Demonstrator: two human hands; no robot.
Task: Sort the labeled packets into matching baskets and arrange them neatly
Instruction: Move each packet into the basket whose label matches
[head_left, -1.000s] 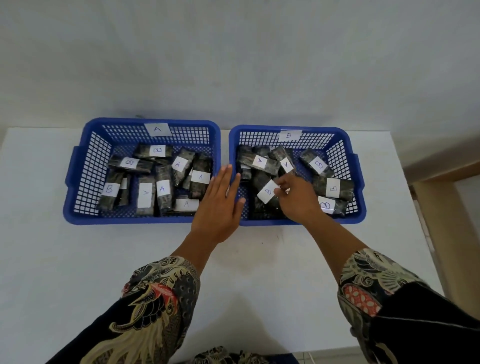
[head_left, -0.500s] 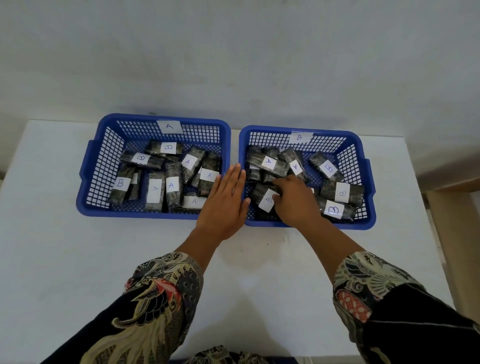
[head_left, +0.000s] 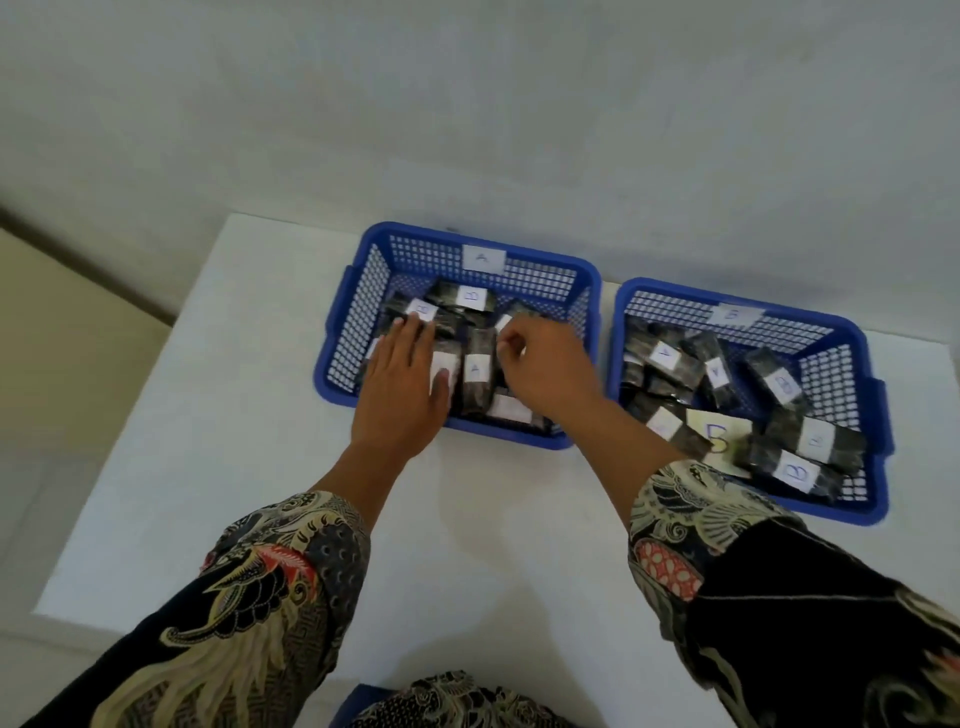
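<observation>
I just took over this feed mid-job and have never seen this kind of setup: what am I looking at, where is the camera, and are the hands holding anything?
There is no machine here: a person works with bare hands, and the single camera sits on their head, looking down. On a white table stand two blue baskets, basket A and basket B, each tagged on its far wall. Both hold dark packets with white A or B labels, still mixed: a B packet lies in basket A, an A packet in basket B. Both hands are in basket A. The left hand lies flat on packets. The right hand has curled fingers at a packet's label; whether it grips is unclear.
</observation>
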